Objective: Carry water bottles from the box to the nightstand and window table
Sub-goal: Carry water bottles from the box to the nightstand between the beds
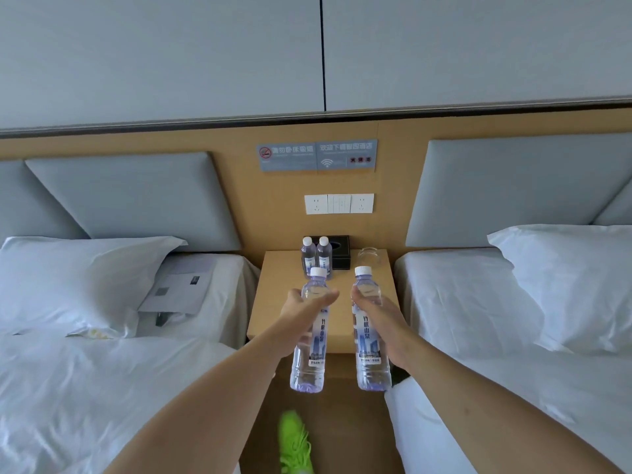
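My left hand (301, 311) grips a clear water bottle (309, 357) with a white cap and blue label, held upright in the air. My right hand (379, 319) grips a second, matching bottle (371, 354) beside it. Both bottles hang over the front edge of the wooden nightstand (345, 319) that stands between two beds. At the back left of the nightstand stand two small water bottles (316, 256), side by side and upright.
A black tissue box (340, 254) and a glass ashtray (371, 256) sit at the back of the nightstand. White beds (102, 388) flank it left and right (513, 336). Papers (178, 292) lie on the left bed. A green shoe (295, 443) is on the floor below.
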Tool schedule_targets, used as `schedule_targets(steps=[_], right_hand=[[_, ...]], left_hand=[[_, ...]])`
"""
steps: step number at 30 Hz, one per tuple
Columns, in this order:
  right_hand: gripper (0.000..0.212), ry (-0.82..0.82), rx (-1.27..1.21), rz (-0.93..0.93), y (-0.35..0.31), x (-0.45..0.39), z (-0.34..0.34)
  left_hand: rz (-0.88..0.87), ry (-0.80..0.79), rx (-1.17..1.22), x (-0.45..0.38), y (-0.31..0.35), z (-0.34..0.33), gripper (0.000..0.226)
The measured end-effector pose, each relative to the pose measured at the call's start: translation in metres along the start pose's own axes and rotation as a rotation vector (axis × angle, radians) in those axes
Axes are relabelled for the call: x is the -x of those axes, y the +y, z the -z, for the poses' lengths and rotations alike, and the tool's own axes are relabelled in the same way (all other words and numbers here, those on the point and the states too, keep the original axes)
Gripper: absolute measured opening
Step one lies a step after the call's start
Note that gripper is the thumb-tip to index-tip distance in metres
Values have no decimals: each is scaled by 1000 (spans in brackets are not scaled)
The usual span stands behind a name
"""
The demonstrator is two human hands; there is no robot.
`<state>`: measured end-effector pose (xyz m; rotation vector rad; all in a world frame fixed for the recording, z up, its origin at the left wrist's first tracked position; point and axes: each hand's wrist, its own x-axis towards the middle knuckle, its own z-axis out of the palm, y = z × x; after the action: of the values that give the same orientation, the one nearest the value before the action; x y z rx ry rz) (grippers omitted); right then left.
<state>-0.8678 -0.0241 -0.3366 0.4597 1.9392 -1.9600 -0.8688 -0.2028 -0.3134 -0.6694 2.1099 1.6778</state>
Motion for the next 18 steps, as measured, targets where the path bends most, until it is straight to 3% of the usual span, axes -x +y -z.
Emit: schedule_targets(steps=[7,18], right_hand=[[56,68,-14,-20,-32,-112,-20],[57,99,376,-67,-52,-252,-49]], left_hand=[[-74,-46,-39,-117,44,20,58],[-177,-80,-449,-272,72,59,52]])
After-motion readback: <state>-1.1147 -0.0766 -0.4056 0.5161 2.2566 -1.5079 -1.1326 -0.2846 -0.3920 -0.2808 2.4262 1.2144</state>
